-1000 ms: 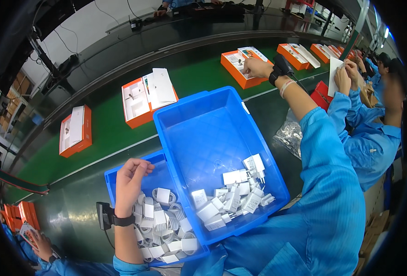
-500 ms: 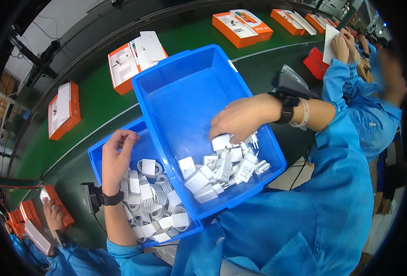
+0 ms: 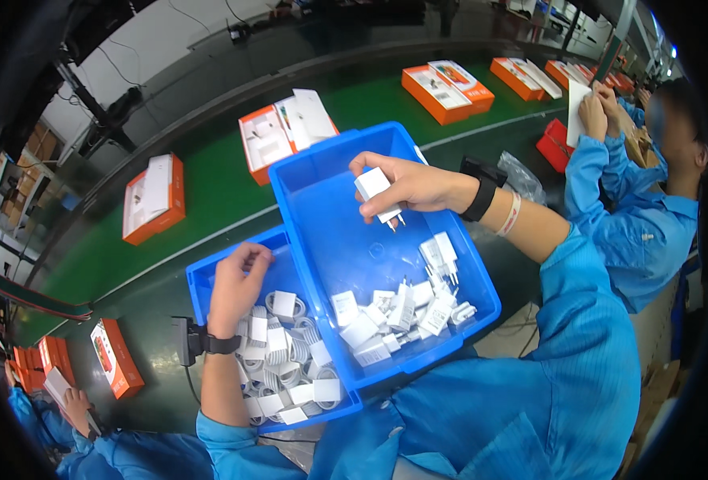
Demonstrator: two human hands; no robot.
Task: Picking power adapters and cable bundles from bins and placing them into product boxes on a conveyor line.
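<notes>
A: Largest first, places taken from the right grip [image 3: 418, 186]. What's under it?

B: Dark green worktop [image 3: 158, 296], running below and beyond. Directly under the grip, a large blue bin [image 3: 330, 232]. To the grip's left, a second blue bin [image 3: 286, 272], partly hidden by the first.

A: Boxes?

B: Open orange boxes [image 3: 270, 144], on the grip's far side, some off to its left.

A: Bin contents?

B: Under the grip, on the person's side of it: a heap of white chargers [image 3: 402, 312]. In the left bin: coiled white cables [image 3: 278, 352]. The left grip [image 3: 238, 284] hovers at their far edge, fingers loosely curled. Nothing seen in it; cannot tell whether the fingertips meet.

A: Right grip?

B: Clenched on a single charger [image 3: 372, 184], between thumb and fingers, in the air over the bin, well apart from the heap. Smallest item: its prongs [image 3: 396, 224], free, pointing down toward the person.

A: Step in hand?

B: My reading: pick-up complete, one unit singled out.

A: Next move calls for?

B: Judgement: a steady pinch, height enough to clear the bin wall, prongs kept off the rim.
</notes>
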